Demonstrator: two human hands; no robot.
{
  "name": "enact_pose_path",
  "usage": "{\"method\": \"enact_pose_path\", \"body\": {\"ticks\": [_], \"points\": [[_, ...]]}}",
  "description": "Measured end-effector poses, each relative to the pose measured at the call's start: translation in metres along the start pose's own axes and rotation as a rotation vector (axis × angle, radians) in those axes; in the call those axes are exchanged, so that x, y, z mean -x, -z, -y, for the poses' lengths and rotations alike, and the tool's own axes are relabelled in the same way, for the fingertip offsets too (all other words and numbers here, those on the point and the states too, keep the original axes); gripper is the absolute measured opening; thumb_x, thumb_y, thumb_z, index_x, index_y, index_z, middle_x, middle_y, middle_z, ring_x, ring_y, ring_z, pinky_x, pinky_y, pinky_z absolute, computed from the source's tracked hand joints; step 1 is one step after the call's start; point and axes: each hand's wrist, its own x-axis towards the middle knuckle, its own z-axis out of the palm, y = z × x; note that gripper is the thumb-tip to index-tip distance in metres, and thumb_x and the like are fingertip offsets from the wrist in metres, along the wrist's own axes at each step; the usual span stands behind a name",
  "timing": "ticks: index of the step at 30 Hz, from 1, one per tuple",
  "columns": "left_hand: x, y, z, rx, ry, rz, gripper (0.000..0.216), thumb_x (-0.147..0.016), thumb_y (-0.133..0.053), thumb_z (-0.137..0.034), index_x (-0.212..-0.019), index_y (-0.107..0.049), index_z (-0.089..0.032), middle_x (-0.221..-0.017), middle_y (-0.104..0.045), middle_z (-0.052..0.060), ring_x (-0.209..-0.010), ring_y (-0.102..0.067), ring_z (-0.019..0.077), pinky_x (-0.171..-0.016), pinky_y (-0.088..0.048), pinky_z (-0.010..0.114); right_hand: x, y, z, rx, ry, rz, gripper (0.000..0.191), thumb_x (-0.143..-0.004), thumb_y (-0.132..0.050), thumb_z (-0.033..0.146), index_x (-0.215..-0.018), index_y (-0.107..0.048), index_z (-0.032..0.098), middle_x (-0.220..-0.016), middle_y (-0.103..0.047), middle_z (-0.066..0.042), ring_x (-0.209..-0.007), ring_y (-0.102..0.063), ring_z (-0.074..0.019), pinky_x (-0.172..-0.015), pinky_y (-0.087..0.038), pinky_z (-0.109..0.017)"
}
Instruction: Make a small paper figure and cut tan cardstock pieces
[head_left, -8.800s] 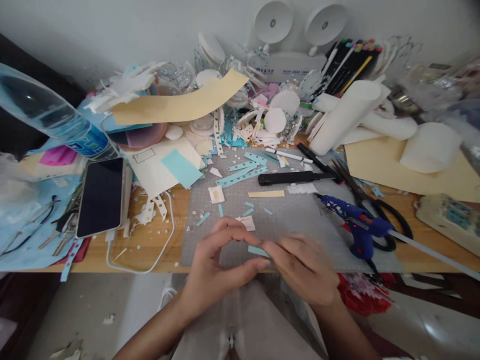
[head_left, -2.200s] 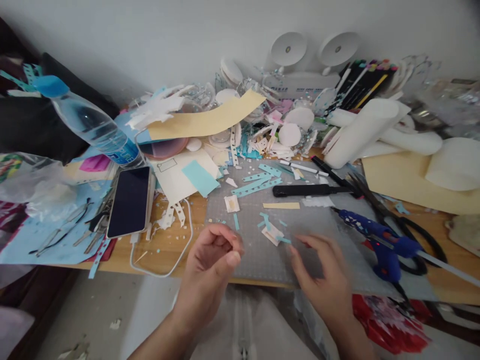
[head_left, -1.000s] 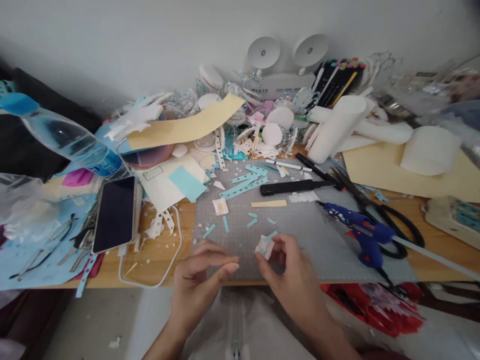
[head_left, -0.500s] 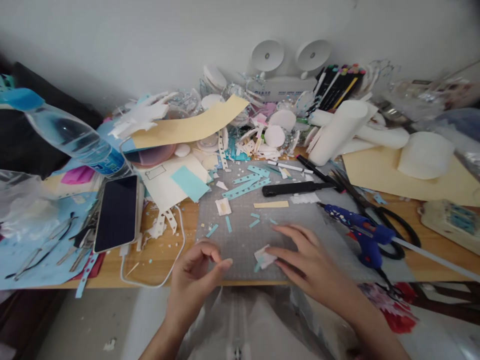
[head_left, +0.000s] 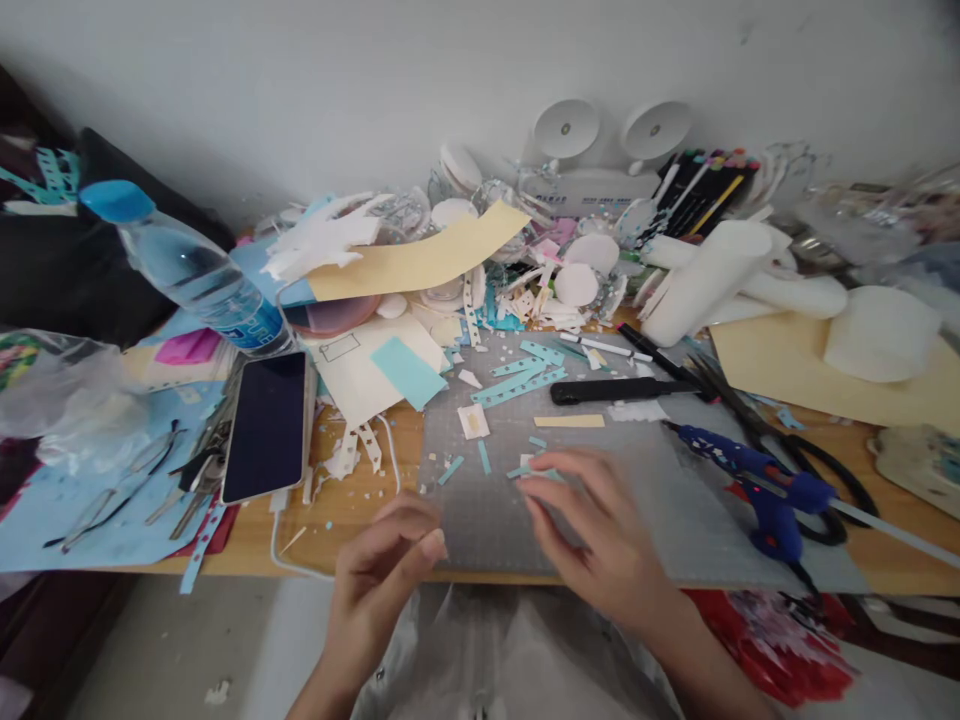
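Note:
Above the front edge of the grey cutting mat [head_left: 480, 555], my left hand [head_left: 386, 560] has its thumb closed against its curled index finger; whatever lies between them, if anything, is hidden. My right hand [head_left: 592, 535] is over the middle of the mat with curved fingers apart. Its fingertips are close to small blue paper strips [head_left: 517, 472] and a white scrap, partly covered by the fingers. Further left lie a white square with a beige centre [head_left: 473, 421] and loose blue strips [head_left: 484, 458]. A beige strip [head_left: 568, 421] is beyond my right hand.
A black cutter [head_left: 622, 391], black scissors [head_left: 817, 470] and a blue glue gun [head_left: 776, 500] lie to the right. Left stand a water bottle [head_left: 206, 275] and a phone [head_left: 266, 425] with a white cable. White rolls [head_left: 709, 280] and paper scraps line the back.
The view has shifted left, so the table appears further right. My right hand has moved away from me to the strips, off the white scrap's earlier spot. My left thumb and index finger have closed together.

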Motion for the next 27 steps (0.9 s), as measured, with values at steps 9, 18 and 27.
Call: {"method": "enact_pose_path", "body": {"ticks": [9, 18, 27], "points": [[0.0, 0.021, -0.002, -0.191, -0.006, -0.049, 0.021, -0.095, -0.058, -0.027, -0.086, -0.077, -0.024, -0.088, -0.073, 0.005, -0.088, -0.066, 0.0191, -0.08, -0.051, 0.025, -0.025, -0.051, 0.013, 0.04, -0.004, 0.269, 0.014, -0.093, -0.063, 0.019, -0.104, -0.07, 0.024, -0.105, -0.063, -0.007, -0.097, -0.053, -0.0248, -0.081, -0.044, -0.04], [-0.003, 0.036, -0.01, -0.297, -0.054, -0.009, 0.025, -0.095, -0.057, -0.023, -0.109, -0.077, -0.028, -0.096, -0.077, 0.006, -0.095, -0.072, 0.0211, -0.08, -0.058, 0.027, -0.035, -0.072, 0.015, 0.11, -0.021, 0.315, 0.011, -0.092, -0.067, 0.016, -0.082, -0.065, 0.02, -0.093, -0.057, -0.004, -0.089, -0.049, -0.0211, -0.077, -0.04, -0.034], [-0.013, 0.034, -0.005, -0.301, -0.059, -0.095, 0.014, -0.083, -0.074, -0.022, -0.093, -0.082, -0.029, -0.085, -0.079, 0.004, -0.079, -0.073, 0.0189, -0.07, -0.059, 0.026, -0.028, -0.07, 0.019, 0.177, 0.031, 0.342, 0.01, -0.091, -0.063, 0.011, -0.085, -0.063, 0.019, -0.094, -0.06, -0.007, -0.088, -0.05, -0.0245, -0.076, -0.042, -0.039]]}}
